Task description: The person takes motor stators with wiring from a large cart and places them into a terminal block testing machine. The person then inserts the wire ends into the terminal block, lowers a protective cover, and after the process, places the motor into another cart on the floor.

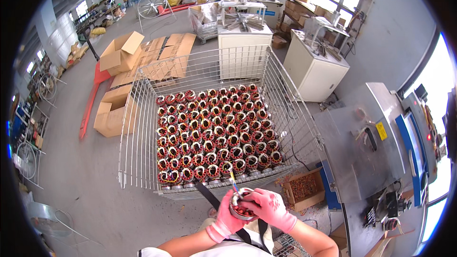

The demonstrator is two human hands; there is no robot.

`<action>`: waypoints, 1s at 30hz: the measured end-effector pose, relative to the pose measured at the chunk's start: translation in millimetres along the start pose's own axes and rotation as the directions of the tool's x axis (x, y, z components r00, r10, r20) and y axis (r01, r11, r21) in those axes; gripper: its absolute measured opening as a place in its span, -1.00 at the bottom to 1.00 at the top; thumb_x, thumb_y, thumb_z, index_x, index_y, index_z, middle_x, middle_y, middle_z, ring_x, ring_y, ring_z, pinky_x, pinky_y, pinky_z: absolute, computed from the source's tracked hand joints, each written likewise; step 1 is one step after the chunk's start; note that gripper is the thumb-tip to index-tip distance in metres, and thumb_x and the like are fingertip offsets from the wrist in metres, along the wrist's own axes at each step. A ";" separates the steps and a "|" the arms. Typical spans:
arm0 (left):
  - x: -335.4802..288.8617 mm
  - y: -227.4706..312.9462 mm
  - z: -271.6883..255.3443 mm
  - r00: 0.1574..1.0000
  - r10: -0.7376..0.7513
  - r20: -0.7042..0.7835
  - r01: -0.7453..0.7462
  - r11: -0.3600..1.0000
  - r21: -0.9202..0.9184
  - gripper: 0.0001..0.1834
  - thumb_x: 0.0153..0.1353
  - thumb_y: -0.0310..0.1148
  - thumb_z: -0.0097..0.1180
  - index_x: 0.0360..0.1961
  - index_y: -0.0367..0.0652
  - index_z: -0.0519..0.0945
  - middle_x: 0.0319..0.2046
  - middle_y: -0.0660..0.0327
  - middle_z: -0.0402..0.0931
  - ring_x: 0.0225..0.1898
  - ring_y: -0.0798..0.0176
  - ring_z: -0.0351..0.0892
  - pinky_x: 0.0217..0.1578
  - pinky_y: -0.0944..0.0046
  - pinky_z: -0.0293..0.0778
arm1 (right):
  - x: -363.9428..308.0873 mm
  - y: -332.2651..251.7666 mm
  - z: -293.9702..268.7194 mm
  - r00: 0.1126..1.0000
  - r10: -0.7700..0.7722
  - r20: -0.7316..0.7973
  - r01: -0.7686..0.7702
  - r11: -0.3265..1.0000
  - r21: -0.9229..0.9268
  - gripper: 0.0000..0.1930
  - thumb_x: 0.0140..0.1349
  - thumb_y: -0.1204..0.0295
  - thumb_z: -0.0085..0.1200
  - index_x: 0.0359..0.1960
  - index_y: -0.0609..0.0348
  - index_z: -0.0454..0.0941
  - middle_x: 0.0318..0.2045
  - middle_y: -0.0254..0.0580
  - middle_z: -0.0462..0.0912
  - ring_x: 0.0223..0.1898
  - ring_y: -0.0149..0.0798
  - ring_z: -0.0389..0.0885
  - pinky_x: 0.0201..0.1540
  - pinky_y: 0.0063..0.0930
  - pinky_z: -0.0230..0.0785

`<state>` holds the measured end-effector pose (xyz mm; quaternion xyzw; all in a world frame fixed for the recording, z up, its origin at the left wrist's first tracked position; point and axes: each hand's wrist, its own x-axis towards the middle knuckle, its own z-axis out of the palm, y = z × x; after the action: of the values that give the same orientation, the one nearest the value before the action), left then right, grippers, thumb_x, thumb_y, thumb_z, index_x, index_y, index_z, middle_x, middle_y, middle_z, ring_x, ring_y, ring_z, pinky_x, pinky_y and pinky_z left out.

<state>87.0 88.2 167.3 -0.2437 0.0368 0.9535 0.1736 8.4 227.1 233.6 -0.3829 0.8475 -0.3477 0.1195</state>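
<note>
Close to my body I hold a motor stator (pixel 243 212), a metal ring with red coils inside and white lacing around its top. My left hand (pixel 224 219), in a pink-white glove, is closed around its left side. From the right, my gloved right hand (pixel 272 209) grips it, fingers over the top rim. Yellow, blue and white lead wires (pixel 233 181) rise from the stator toward the cage. Just beyond my hands, many similar stators (pixel 219 131) stand in rows inside a wire mesh cage (pixel 135 147).
An open box of small coloured bits (pixel 304 188) sits on the floor at right, beside a machine with a clear cover (pixel 362 147). Cardboard boxes (pixel 114 112) and a red pallet jack (pixel 90 100) stand left. White cabinets (pixel 309 66) stand behind the cage.
</note>
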 end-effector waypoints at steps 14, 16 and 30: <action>4.4 267.1 -67.0 0.837 0.532 -0.128 -0.137 0.431 0.892 -0.36 0.25 -0.05 0.03 0.25 -0.23 0.28 -0.06 0.13 0.44 -0.10 0.12 0.44 -0.06 0.07 0.42 | 247.8 82.4 116.8 0.718 -0.076 0.692 -0.291 0.871 0.397 -0.54 0.19 0.01 0.17 -0.24 0.24 0.60 -0.41 -0.28 0.60 -0.41 -0.36 0.49 -0.33 -0.38 0.34; -1.4 354.6 -64.6 0.478 0.878 0.024 -0.037 -0.007 0.999 -0.24 0.20 -0.15 0.18 0.31 -0.29 0.17 0.15 0.02 0.29 0.04 0.06 0.41 0.06 0.13 0.39 | 298.9 143.1 151.3 0.750 0.198 0.632 -0.598 0.612 0.518 -0.58 0.24 0.11 0.19 -0.11 0.27 0.60 -0.32 -0.44 0.64 -0.38 -0.50 0.47 -0.37 -0.52 0.30; -31.8 605.2 -173.0 0.137 0.989 0.059 0.650 -0.135 0.748 -0.20 0.15 -0.36 0.21 0.35 -0.31 0.09 0.30 -0.08 0.18 0.21 -0.03 0.35 0.15 0.11 0.34 | 699.7 370.3 326.5 0.858 0.508 -0.075 -0.512 0.836 -0.196 -0.59 0.15 0.06 0.02 -0.19 0.16 0.55 -0.18 -0.01 0.64 -0.09 0.00 0.60 -0.03 -0.16 0.43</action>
<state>-20.0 -515.6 21.7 -0.5016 0.8467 0.1596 -0.0782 -522.7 -275.5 -212.2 -0.1503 0.9517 -0.2161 0.1582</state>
